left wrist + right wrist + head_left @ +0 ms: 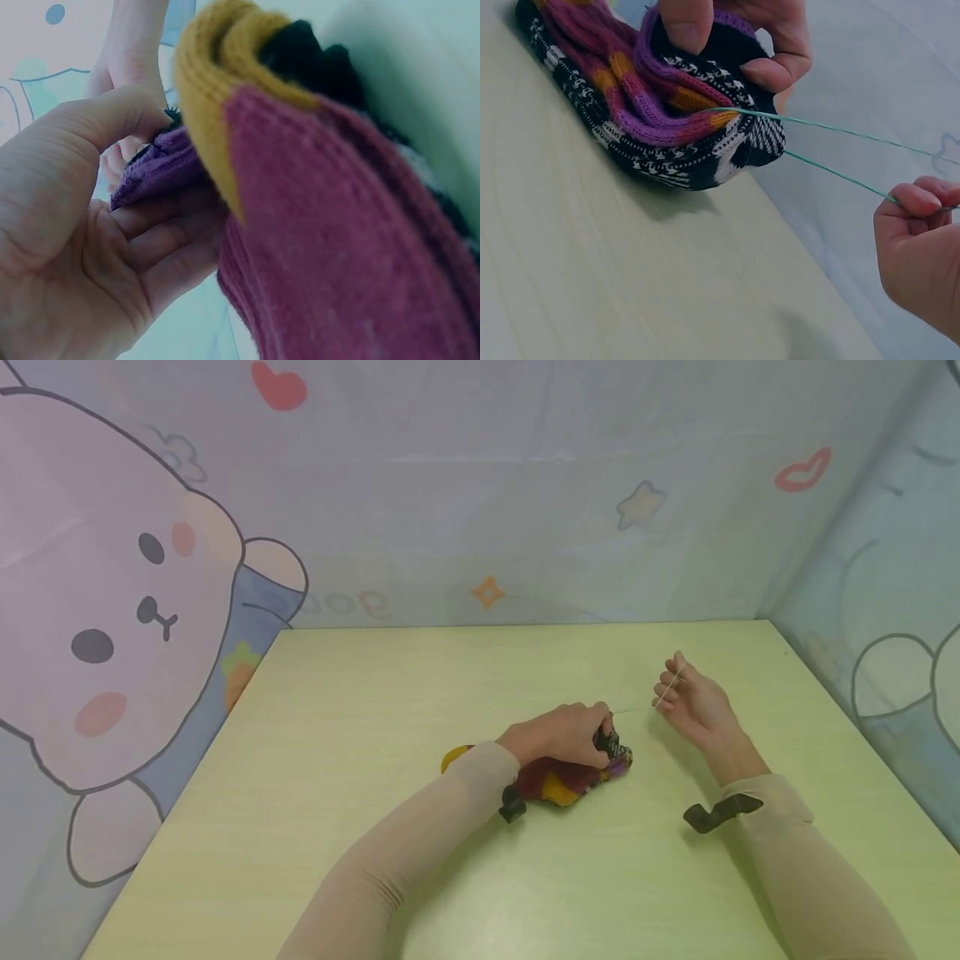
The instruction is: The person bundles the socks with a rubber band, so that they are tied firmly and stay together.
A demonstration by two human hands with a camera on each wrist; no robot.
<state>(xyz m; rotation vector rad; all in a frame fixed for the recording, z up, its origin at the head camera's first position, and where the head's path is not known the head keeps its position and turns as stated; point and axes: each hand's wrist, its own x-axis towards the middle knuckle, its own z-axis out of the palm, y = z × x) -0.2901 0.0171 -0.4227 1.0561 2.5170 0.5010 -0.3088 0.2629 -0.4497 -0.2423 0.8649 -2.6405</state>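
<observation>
A bundle of knitted socks (558,787), maroon, purple, yellow and patterned black and white, is in my left hand (562,733) just above the table. In the left wrist view the thumb pinches a purple and black edge of the socks (300,225) against the fingers. A thin pale green thread (840,129) loops round the bundle near its patterned end. Both strands run taut to my right hand (699,703), held up off the table to the right. Its curled fingers grip the thread, as the right wrist view shows.
The pale yellow-green table (337,710) spreads under both hands. A fabric backdrop (450,485) with a cartoon animal stands behind and along the sides. Black straps (722,814) are at the sleeve cuffs.
</observation>
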